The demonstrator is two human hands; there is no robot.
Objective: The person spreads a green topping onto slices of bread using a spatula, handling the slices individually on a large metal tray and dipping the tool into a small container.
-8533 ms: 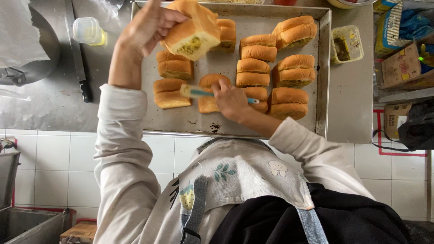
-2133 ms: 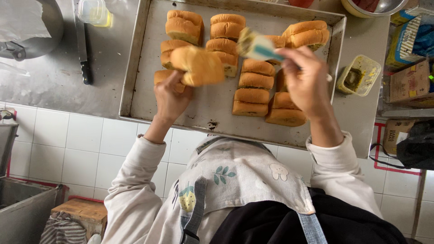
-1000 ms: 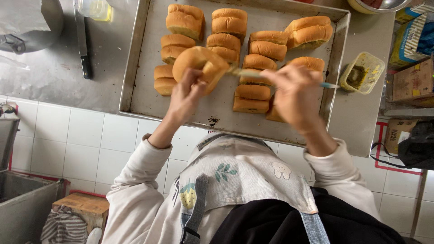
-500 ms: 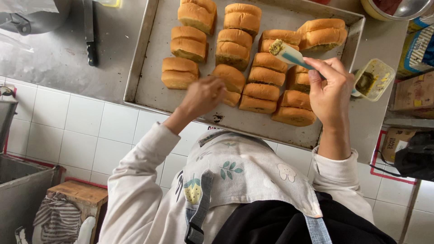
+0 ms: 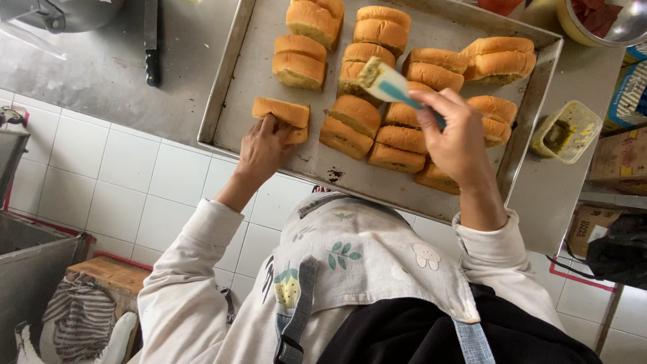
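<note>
A person in a cream long-sleeved top and a patterned apron leans over a steel surface [image 5: 101, 74], seen from above. The left hand [image 5: 261, 149] rests on a filled bun [image 5: 283, 116] at the near-left part of a metal baking tray [image 5: 226, 101], its grip closed around the bun's near edge with fingers on top. The right hand [image 5: 458, 138] is raised over the middle of the tray, its grip clenched on the blue handle of a small spatula [image 5: 391, 84] whose pale blade carries a greenish smear and hovers above the rows of golden buns [image 5: 377, 114]. To the right of the tray, just beside its rim, sits a small clear tub [image 5: 566, 131] with green spread inside. A black-handled knife [image 5: 152, 40] lies on the surface to the tray's left.
</note>
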